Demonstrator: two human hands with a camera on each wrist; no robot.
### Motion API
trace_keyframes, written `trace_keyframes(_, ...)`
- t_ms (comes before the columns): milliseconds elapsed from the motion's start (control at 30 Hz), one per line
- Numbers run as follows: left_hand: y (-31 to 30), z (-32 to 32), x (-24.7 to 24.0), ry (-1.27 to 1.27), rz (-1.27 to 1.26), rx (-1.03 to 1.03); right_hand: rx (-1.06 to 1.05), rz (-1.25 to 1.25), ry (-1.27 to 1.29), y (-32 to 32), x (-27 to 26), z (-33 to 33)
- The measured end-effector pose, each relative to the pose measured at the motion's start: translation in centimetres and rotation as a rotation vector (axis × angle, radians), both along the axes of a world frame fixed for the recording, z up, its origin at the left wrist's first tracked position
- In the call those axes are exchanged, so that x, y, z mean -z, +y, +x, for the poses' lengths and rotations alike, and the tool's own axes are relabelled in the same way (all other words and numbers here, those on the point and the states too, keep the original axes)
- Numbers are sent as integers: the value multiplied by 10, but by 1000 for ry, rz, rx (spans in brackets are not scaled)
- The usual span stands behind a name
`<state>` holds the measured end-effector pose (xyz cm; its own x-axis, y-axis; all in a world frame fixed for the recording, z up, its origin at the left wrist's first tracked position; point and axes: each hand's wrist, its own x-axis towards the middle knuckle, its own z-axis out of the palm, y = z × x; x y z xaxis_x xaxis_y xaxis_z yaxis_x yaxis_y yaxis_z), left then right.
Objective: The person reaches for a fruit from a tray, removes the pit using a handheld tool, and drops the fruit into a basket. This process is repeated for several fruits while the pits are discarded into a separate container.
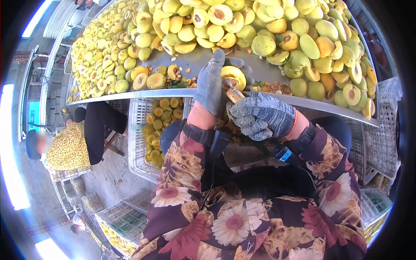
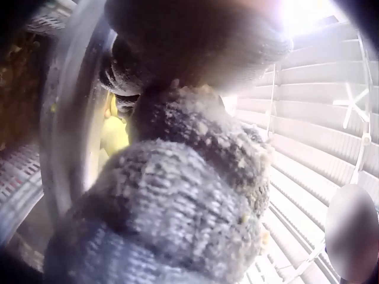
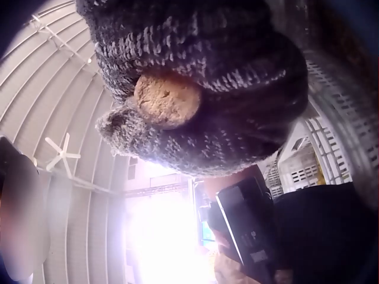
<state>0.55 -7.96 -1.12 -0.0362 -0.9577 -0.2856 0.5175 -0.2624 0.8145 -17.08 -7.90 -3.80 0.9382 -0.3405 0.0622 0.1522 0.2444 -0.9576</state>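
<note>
A gloved left hand (image 1: 211, 82) holds a halved yellow fruit (image 1: 234, 77) over the table's near edge, thumb pointing up and fingers behind the fruit. The gloved right hand (image 1: 262, 116) grips a small tool with a wooden handle (image 1: 235, 95), its metal end at the cut face of the fruit. In the right wrist view the round wooden handle end (image 3: 167, 100) shows between the curled fingers of the right glove (image 3: 207, 53). The left wrist view is filled by the grey knitted left glove (image 2: 172, 201), with a bit of yellow fruit (image 2: 113, 135) beside it.
Many yellow-green fruit halves (image 1: 208, 21) are heaped on the metal table (image 1: 143, 93). Pit bits and leaves lie near its edge. Below stands a white crate (image 1: 137, 138) with fruit halves. Another person (image 1: 67, 145) sits at the left; more crates (image 1: 386, 125) stand at the right.
</note>
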Motion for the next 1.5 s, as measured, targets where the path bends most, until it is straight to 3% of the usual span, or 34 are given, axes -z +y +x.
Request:
trace_keyframes(133,7,-5,2,340,-14,-85,-149,837,-84,6,7,-3)
trace_keyframes(200,6,-1,1,601,-63,-38,-179,1008,-61,14,-3,1)
trace_keyframes(233,13,-1,1,333,-53,-149,-47,879,66,20,-13,-2)
trace_keyframes(300,28,8,-6,-89,-205,-232,-110,-375,229,16,-21,3)
trace_keyframes(333,34,15,-8,-295,-282,-262,2,-349,355,22,-23,4)
trace_keyframes(367,42,31,-8,-277,-294,-305,114,-309,477,28,-25,5)
trace_keyframes(400,51,51,-10,-257,-304,-348,185,-721,414,31,3,6)
trace_keyframes(467,80,89,-24,-924,-323,-463,134,-1033,857,42,24,-3)
trace_keyframes(500,94,108,-31,-1242,-277,-550,166,-1005,887,44,18,-7)
trace_keyframes(533,103,134,-31,-1011,-22,-608,202,-975,913,47,6,-6)
trace_keyframes(600,114,153,-38,-1925,496,-308,236,-941,897,56,-11,-2)
trace_keyframes(667,103,125,-43,-1963,210,-328,252,-929,812,62,-22,2)
trace_keyframes(700,94,104,-43,-1977,67,-330,160,-926,822,61,-9,6)
trace_keyframes(767,54,56,-26,-1477,-156,-271,95,-957,935,61,24,14)
trace_keyframes(800,30,35,-19,-1441,-227,-139,69,-974,996,58,32,14)
trace_keyframes(933,-39,-70,-29,-1586,-61,105,76,-1168,706,70,9,-3)
trace_keyframes(1033,-67,-102,-10,-1743,-49,75,38,-1190,638,66,8,-10)
trace_keyframes(1100,-81,-108,4,-1774,-57,0,-41,-1114,728,61,1,-9)
trace_keyframes(1167,-95,-105,22,-1795,-100,-64,10,-1079,689,57,1,-14)
trace_keyframes(1267,-97,-74,39,-1460,-283,-161,28,-1023,667,57,11,-22)
trace_keyframes(1300,-88,-69,14,-1073,-46,-90,26,-1011,659,54,11,-24)
trace_keyframes(1367,-58,-46,-9,-302,-84,-86,90,-932,619,45,-7,-35)
trace_keyframes(1400,-47,-27,-12,-96,-190,-30,112,-891,592,40,-18,-39)
trace_keyframes(1500,-11,-7,-27,27,-187,-71,171,-851,612,22,-33,-40)
